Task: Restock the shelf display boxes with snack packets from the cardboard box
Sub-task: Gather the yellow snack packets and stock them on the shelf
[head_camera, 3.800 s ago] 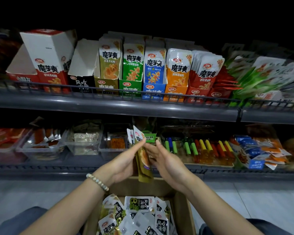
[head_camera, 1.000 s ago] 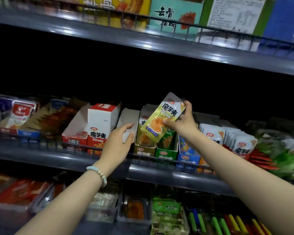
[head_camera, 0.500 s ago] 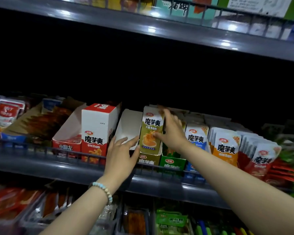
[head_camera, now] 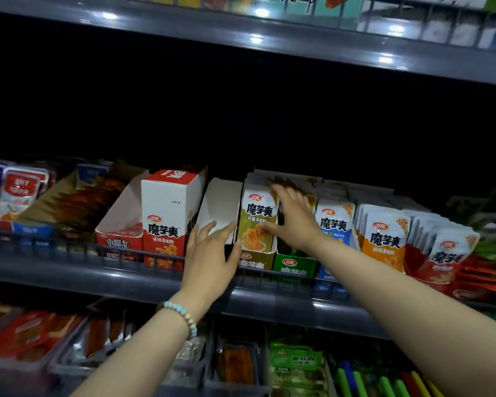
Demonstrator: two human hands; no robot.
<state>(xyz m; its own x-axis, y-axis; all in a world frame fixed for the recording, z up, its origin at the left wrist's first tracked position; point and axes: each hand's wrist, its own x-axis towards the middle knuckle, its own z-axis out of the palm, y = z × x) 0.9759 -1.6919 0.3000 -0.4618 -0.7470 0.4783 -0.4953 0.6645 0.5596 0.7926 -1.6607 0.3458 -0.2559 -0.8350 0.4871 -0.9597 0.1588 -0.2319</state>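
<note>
**Fingers spread and empty: the olive packet now stands in its display box**

The fingers (head_camera: pixel 226 230) of the left hand (head_camera: pixel 211 262) are straight, loosely fanned and hold nothing. Their tips lie on the open white display box (head_camera: pixel 222 202), with the olive display box (head_camera: pixel 255 263) just to their right. This hand has kept that place for the last second.

The change is on the other side. A second ago the right hand (head_camera: pixel 297 227) pinched the olive-yellow packet (head_camera: pixel 257 224) high above the row. Now its fingers (head_camera: pixel 287 197) are splayed flat and grip nothing. The thumb touches the packet's face and the rest reach over the green display box (head_camera: pixel 294 265), blurred. The packet stands upright at the front of the olive display box, between the two hands. I judge this placement done. More stock must come from the cardboard box, which is out of view.

Writing:
- Far left of the left fingers, a red-and-white packet (head_camera: pixel 22 190) bears characters too blurred to read.
- Nearer them, a low red tray (head_camera: pixel 121 239) shows what may be 小魔女.
- Just left of them, a tall red-and-white carton (head_camera: pixel 166 216) reads 魔芋爽 under a red oval logo.
- Beside the right thumb, the olive-yellow packet reads 魔芋爽.
- Below the right fingers, the green display box shows the oval logo clearly.
- Right of them, the blue packet (head_camera: pixel 334 224), orange packets (head_camera: pixel 384 243) and red packets (head_camera: pixel 448 255) all read 魔芋爽. The blue and orange ones also show "20%" at a corner.
</note>
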